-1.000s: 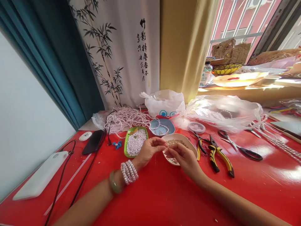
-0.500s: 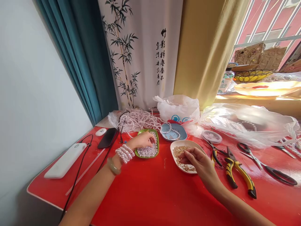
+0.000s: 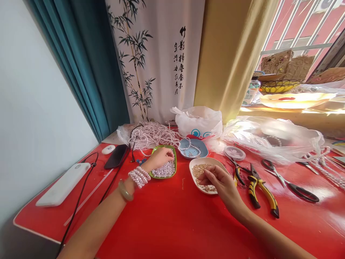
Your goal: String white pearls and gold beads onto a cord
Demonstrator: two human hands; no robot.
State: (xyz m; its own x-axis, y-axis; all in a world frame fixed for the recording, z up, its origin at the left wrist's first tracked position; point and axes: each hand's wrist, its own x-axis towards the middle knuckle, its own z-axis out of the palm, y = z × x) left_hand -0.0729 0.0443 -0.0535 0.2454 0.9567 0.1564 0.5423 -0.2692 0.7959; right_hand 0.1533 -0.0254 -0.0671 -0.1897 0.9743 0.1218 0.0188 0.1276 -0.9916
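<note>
Over the green tray (image 3: 175, 163) of pale pearl beads (image 3: 164, 169) is my left hand (image 3: 159, 159), its fingers bent down together at the beads. Pearl bracelets (image 3: 139, 176) and a jade-like bangle (image 3: 125, 190) circle that wrist. My right hand (image 3: 219, 180) is at the white dish (image 3: 193, 163) of gold beads (image 3: 201, 169), thumb and fingertips pinched together above them. Whatever either hand has between its fingertips is too small to make out. A short thin chain or strand (image 3: 183, 183) lies on the red table between the two dishes.
Behind are a blue dish (image 3: 203, 147), heaped pearl strands (image 3: 156, 133) and plastic bags (image 3: 198, 120). Yellow-black pliers (image 3: 262, 189), scissors (image 3: 289, 183) and a round clear case (image 3: 235, 153) lie right. A phone (image 3: 116, 157), white power bank (image 3: 63, 184) and black cable (image 3: 81, 201) lie left.
The whole view has shifted, so the table's things appear farther left. Both hands remain at their dishes; the left fingers have moved slightly within the green tray.
</note>
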